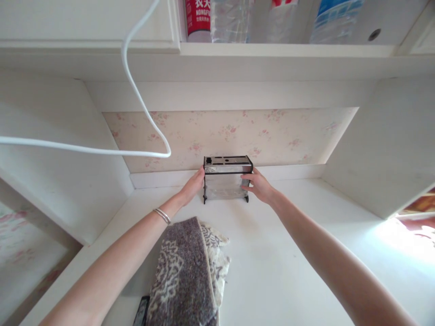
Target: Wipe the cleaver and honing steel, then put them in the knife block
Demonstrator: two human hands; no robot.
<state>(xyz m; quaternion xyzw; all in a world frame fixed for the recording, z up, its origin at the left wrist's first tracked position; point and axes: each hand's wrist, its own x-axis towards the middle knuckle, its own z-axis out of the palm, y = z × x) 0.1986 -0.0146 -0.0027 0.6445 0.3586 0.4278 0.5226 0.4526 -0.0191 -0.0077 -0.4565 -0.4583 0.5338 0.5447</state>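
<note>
A silver box with black edges (222, 186) stands upright on black feet at the back of the white counter, close to the wall. Its top has dark slots and small openings; its front looks shiny and wrinkled, like clear film. My left hand (194, 184) presses on its left side, with the fingers partly hidden. From the right, my right hand (258, 184) clasps the other end, fingers spread over the front corner. Below my left hand lies a folded grey-brown patterned cloth (185, 271), with a paler patterned cloth (217, 258) under it.
A white cable (136, 90) hangs across the upper left, nearer the camera. Overhead, a shelf (282, 50) holds several plastic-wrapped packs (233, 20). White side panels (380, 140) flank the counter (272, 262). A black object (141, 312) pokes out beside the cloth.
</note>
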